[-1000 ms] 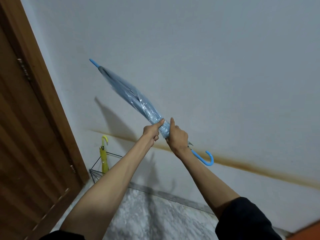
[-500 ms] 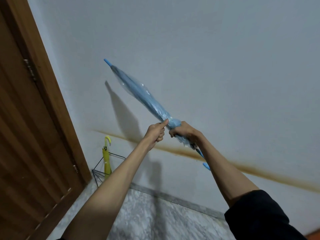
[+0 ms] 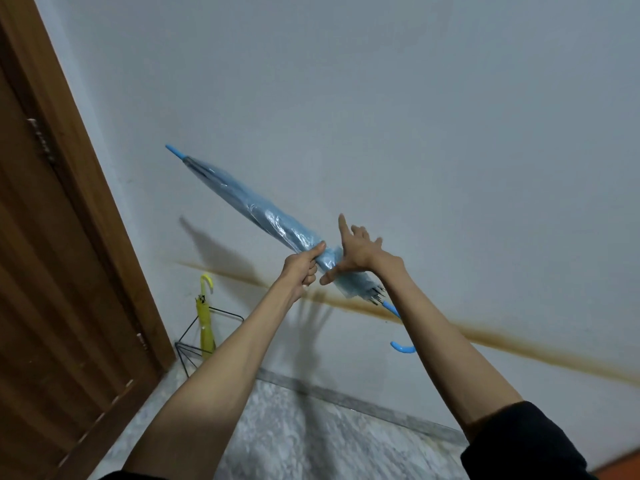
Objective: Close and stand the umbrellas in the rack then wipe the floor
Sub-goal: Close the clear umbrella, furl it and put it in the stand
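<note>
Your right hand [image 3: 358,252] has let go, fingers now spread, while your left hand [image 3: 303,268] stays clamped on the blue umbrella [image 3: 256,211]; next, stand it in the rack [image 3: 207,336] at lower left.

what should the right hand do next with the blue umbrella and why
Probably close the right hand back around the loose canopy folds near the rib tips and keep twisting. Its fingers are spread open against the blue umbrella, and only the left hand grips it. The lower canopy flares out, so it seems not yet wrapped tight enough for the wire rack holding the yellow umbrella.
</note>
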{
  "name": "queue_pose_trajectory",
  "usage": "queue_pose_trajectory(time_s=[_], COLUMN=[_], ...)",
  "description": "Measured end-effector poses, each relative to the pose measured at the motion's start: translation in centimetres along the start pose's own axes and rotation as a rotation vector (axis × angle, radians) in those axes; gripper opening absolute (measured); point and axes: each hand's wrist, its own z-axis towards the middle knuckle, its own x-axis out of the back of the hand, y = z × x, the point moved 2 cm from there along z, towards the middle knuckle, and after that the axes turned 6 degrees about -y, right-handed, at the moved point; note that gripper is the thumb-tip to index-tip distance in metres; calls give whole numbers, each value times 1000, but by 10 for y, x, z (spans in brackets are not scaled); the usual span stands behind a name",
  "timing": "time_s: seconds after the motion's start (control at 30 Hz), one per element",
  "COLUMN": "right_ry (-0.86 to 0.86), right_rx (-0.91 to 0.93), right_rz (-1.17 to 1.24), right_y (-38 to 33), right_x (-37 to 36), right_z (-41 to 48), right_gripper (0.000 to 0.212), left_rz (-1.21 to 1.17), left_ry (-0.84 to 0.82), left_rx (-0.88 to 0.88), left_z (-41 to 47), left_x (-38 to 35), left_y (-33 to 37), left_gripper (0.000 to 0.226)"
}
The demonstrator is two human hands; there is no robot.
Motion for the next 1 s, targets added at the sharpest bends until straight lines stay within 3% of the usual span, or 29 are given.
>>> queue_pose_trajectory(time_s=[0.13, 0.33, 0.47, 0.6, 0.77, 1.0], right_ry=[69, 466, 430, 507, 506, 273], right_rx=[19, 41, 8, 71, 62, 6], right_rz=[-75, -146, -165, -88, 197, 400], right_y=[-11, 16, 23, 33, 49, 61], right_x=[-20, -76, -80, -67, -53, -22], right_z=[9, 6, 10, 6, 15, 39], right_gripper=[144, 88, 87, 42, 15, 26], left_rz=[4, -100, -102, 87, 151, 31], left_ry=[110, 178, 141, -33, -241, -191], left_rx=[-11, 13, 32, 22, 67, -3], left_z=[4, 14, 18, 22, 21, 20], left_x=[-12, -8, -10, -7, -15, -42], left_y=[1, 8, 5, 17, 35, 40], left_gripper=[29, 27, 29, 36, 33, 35])
